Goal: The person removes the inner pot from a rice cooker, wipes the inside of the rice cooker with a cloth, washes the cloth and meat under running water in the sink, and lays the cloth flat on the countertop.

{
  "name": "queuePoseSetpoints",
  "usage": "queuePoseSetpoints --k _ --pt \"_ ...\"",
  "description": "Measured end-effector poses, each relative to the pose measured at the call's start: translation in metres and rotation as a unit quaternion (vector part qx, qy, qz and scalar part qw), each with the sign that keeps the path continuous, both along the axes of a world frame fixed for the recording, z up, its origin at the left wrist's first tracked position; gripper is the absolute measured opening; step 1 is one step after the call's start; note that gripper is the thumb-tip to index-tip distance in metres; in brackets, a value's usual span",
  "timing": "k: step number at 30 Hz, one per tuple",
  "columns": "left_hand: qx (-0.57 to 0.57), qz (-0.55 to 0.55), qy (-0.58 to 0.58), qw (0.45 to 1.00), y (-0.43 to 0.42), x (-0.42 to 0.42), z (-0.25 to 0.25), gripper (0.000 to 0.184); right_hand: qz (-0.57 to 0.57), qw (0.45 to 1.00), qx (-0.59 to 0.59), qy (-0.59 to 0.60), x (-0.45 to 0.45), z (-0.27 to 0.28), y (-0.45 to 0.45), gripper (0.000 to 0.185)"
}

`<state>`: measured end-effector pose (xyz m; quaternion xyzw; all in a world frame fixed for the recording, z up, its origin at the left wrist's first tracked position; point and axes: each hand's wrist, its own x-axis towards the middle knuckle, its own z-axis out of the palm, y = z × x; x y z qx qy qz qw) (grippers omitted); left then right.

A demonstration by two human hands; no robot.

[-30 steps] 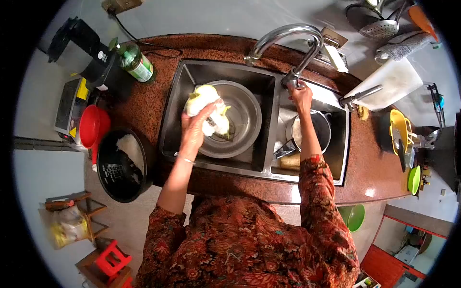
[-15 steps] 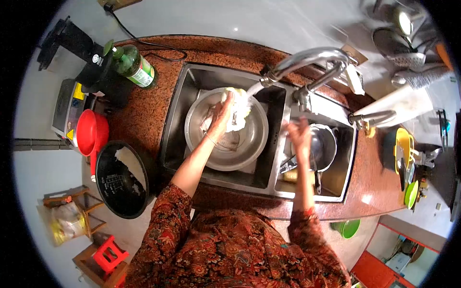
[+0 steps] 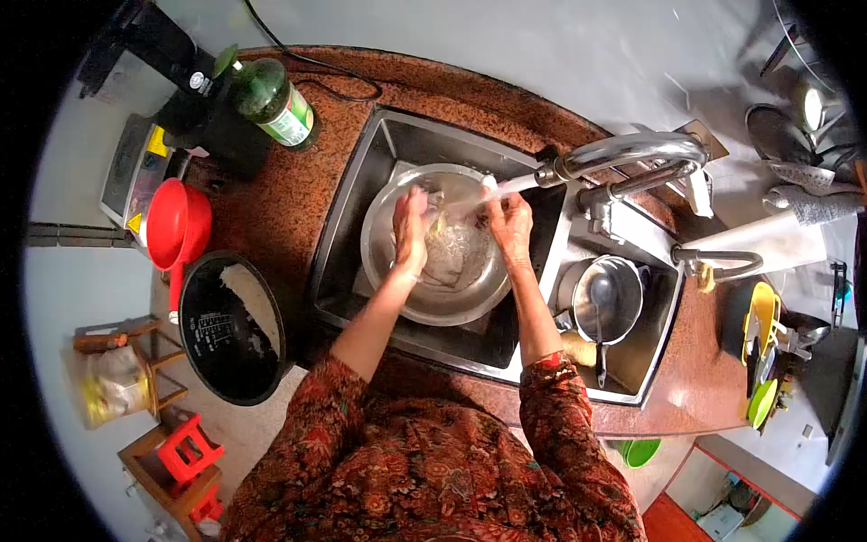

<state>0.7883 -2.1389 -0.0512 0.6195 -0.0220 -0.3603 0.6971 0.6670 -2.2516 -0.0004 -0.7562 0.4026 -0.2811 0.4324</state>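
"Left hand [image 3: 411,233]?"
"Blurred, its fingers loosely spread; I can't tell its grip."
"Right hand [image 3: 511,226]?"
"Fingers curled, a small white piece [image 3: 489,184] at the tips, hold unclear."
"Where's that piece?"
"By the rim of the round silvery metal basin [image 3: 383,282], beside the water stream [image 3: 515,187] from the curved chrome faucet [image 3: 628,154]."

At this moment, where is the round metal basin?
In the head view, the basin sits in the sink's left compartment, left of the pot, with the left hand and right hand over it.
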Motion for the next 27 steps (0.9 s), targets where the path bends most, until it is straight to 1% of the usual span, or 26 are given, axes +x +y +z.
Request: queuePoseSetpoints --k 1,2,3,5,6,7,8,9,11,13,14,17,18,19,20,21,22,23,24,25,26,27 --pt "0.031 0.029 0.092 0.995 0.012 -0.018 0.007 0.068 -0.005 1.0 -0.002 -0.025 0.002 -0.003 0.004 0.019" --pt "0.019 -0.007 0.204 0.979 0.018 -0.03 -0.002 0.078 -0.006 0.998 -0.065 0.013 0.005 -0.03 0.0 0.021" --pt "0.016 0.009 0.342 0.94 0.016 -0.037 -0.008 0.08 -0.012 0.999 -0.033 -0.008 0.006 -0.036 0.002 0.02" --pt "-0.068 0.01 0.436 0.897 0.01 -0.049 -0.028 0.078 -0.022 0.998 0.029 -0.05 0.015 -0.043 0.004 0.018" --pt "-0.092 0.03 0.447 0.889 0.001 -0.052 -0.027 0.076 -0.056 0.982 0.12 -0.133 0.022 -0.014 0.016 0.021" --pt "-0.116 0.051 0.458 0.88 -0.007 -0.053 -0.027 0.074 -0.043 0.986 0.079 -0.137 0.023 -0.025 0.015 0.029" --pt "-0.162 0.046 0.485 0.858 -0.011 -0.049 -0.027 0.073 -0.047 0.981 0.09 -0.166 0.027 -0.017 0.02 0.025" --pt "-0.146 0.039 0.427 0.892 -0.016 -0.047 -0.027 0.069 -0.052 0.974 0.101 -0.195 0.031 -0.009 0.026 0.021" --pt "-0.208 0.1 0.51 0.829 -0.029 -0.038 -0.028 0.064 -0.021 0.989 0.027 -0.146 0.03 -0.031 0.026 0.029" --pt "-0.227 0.094 0.45 0.858 -0.036 -0.035 -0.066 0.06 -0.012 0.984 0.159 -0.079 0.027 -0.019 0.039 0.026" --pt "-0.234 0.09 0.421 0.872 -0.038 -0.033 -0.082 0.058 -0.007 0.987 0.147 -0.063 0.028 -0.015 0.045 0.025" --pt "-0.26 -0.02 0.467 0.845 -0.027 -0.023 -0.075 0.057 0.029 0.994 0.103 -0.002 0.028 -0.007 0.064 0.027" --pt "-0.311 -0.082 0.433 0.842 -0.027 -0.021 -0.075 0.046 0.072 0.994 0.086 0.005 0.029 -0.005 0.069 0.033" --pt "-0.362 -0.141 0.392 0.834 -0.026 -0.018 -0.075 0.036 0.08 0.995 0.002 -0.055 0.032 0.001 0.075 0.041" --pt "-0.324 -0.066 0.299 0.895 -0.024 -0.032 -0.064 0.033 0.068 0.997 -0.017 -0.022 0.033 0.011 0.078 0.043" --pt "-0.281 0.01 0.198 0.939 -0.028 -0.041 -0.06 0.03 0.063 0.996 -0.05 0.031 0.037 0.013 0.07 0.043" --pt "-0.571 -0.163 0.438 0.675 -0.043 -0.034 -0.124 0.025 0.058 0.991 -0.083 0.083 0.041 0.015 0.063 0.044" --pt "-0.361 0.06 0.36 0.858 -0.042 -0.059 -0.096 0.021 0.013 0.984 -0.128 0.121 0.042 -0.057 0.036 0.046" --pt "-0.308 0.011 0.33 0.892 -0.03 -0.064 -0.078 0.021 -0.036 0.993 0.0 0.114 0.049 -0.067 0.002 0.045" --pt "-0.254 -0.039 0.297 0.92 -0.023 -0.065 -0.07 0.022 -0.085 0.983 0.127 0.105 0.053 -0.073 -0.019 0.045" --pt "-0.264 -0.023 0.215 0.94 -0.034 -0.07 -0.099 0.029 -0.108 0.99 0.065 0.056 0.048 -0.096 -0.009 0.044" --pt "-0.297 -0.003 0.263 0.918 -0.039 -0.057 -0.119 0.032 -0.116 0.993 -0.003 0.004 0.045 -0.112 0.002 0.042"
